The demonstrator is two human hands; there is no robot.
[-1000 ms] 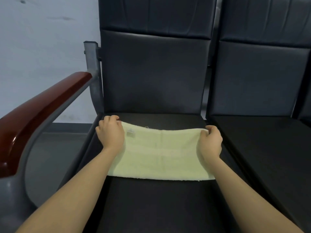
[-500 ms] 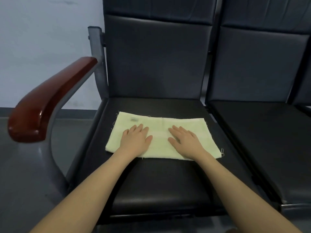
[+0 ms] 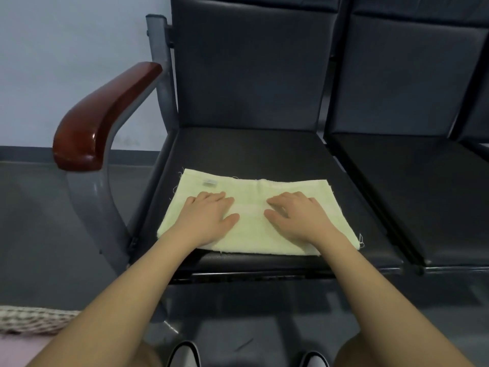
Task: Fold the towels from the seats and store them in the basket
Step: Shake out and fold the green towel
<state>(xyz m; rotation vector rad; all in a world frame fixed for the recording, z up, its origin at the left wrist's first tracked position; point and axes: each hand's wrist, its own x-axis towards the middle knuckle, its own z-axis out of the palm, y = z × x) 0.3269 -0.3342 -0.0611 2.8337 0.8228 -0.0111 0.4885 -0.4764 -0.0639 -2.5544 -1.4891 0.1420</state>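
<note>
A pale yellow towel [image 3: 254,229], folded into a wide rectangle, lies flat on the front half of the black seat [image 3: 251,152] of the leftmost chair. A small white label shows near its far left corner. My left hand [image 3: 209,215] rests palm down on the towel's left half, fingers straight and together. My right hand [image 3: 299,218] presses flat on the right half, fingers slightly spread. The rim of a woven basket [image 3: 31,319] shows on the floor at the lower left, mostly cut off by the frame edge.
A glossy red-brown armrest [image 3: 103,115] on a grey metal frame stands left of the seat. A second black seat [image 3: 423,186] adjoins on the right. My shoes [image 3: 182,353] show at the bottom, in front of the chair.
Both hands let go of the towel's far corners after folding it and now lie flat on it. The view has pulled back and down, bringing the basket rim and shoes into sight.
</note>
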